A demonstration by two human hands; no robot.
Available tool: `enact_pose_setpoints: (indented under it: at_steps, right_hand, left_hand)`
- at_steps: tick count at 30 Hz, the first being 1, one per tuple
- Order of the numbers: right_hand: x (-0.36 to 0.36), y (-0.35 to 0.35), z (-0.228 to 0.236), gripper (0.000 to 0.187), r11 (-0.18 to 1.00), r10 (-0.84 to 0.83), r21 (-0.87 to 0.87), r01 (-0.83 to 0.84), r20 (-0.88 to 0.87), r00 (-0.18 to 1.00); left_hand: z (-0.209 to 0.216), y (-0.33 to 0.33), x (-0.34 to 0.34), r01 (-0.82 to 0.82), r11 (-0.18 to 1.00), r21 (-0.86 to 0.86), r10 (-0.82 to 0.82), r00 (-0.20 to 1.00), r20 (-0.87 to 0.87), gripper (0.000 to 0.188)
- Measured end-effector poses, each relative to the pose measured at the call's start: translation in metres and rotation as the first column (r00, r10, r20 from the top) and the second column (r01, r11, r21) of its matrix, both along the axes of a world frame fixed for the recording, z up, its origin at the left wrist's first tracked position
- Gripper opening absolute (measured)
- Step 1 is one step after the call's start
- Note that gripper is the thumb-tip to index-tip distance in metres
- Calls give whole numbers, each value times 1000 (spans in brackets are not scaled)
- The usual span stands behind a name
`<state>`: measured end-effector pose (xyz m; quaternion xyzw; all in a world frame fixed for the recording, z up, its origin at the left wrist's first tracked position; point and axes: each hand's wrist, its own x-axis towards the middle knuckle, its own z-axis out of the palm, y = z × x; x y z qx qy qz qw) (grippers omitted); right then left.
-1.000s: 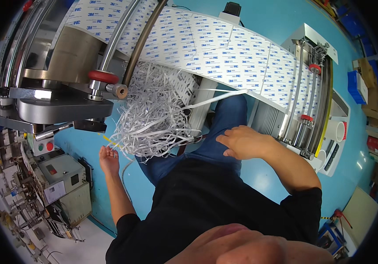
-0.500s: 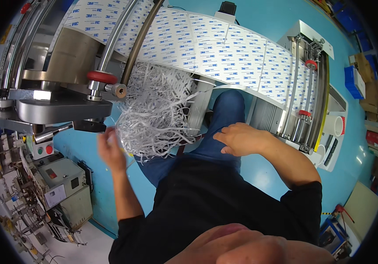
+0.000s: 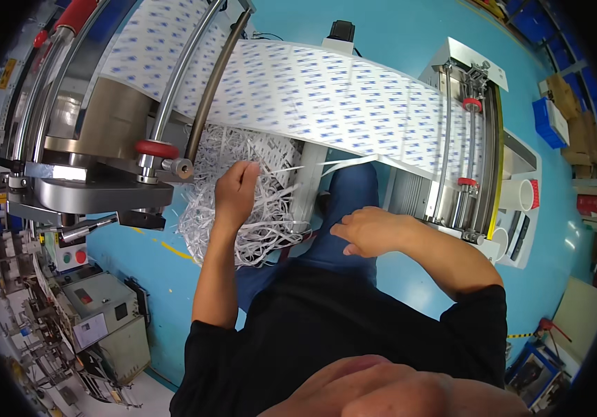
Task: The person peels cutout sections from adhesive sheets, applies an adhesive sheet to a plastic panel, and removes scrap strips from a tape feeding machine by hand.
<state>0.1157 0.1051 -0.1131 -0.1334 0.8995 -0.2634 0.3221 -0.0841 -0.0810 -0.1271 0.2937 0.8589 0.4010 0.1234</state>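
Note:
My left hand (image 3: 236, 193) is raised over a heap of shredded white paper strips (image 3: 239, 226), its fingers curled closed. A thin white strip (image 3: 283, 169) runs from beside its thumb toward the near edge of a wide printed sheet (image 3: 326, 90). That grip is partly hidden by the fingers. My right hand (image 3: 368, 231) lies over my thigh, fingers loosely extended and holding nothing. White with small blue print, the sheet stretches across a machine between rollers at left and right. Another loose strip (image 3: 350, 162) hangs at its near edge, above my knee.
Close on the left stand metal rollers with a red collar (image 3: 157, 149) and a grey bracket (image 3: 100, 184). The right roller frame (image 3: 476, 187) has red collars too. An old boxy machine (image 3: 100, 299) is at lower left; a blue bin (image 3: 550, 124) lies far right.
My left hand has moved right and up from beside the bracket to over the shredded heap, and its fingers have closed. My right hand stays on my thigh. The view has shifted slightly.

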Motion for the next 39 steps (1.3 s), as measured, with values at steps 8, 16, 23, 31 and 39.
enact_pose_setpoints:
  at_steps: [8,16,23,31,39]
  right_hand:
    - [-1,2,-3,44,1000,6,-19,-5,45,999]
    - [-2,-1,-2,40,1000,28,-14,-28,-9,1000]
    - [-2,0,-4,40,999,32,-8,-32,-29,999]
    - [-1,-2,-4,39,1000,31,-3,-31,-40,999]
    - [-3,-2,-3,40,999,36,-2,-36,-25,999]
  left_hand:
    - [1,-46,-1,-24,998,-53,21,998,-60,20]
    - [1,-79,-1,-105,994,-26,101,987,-124,13]
    - [9,-99,-3,-49,986,-158,40,997,-60,16]
    - [9,-94,5,-136,983,-122,133,991,-36,16]
    - [10,-92,6,-119,992,-52,120,993,6,14]
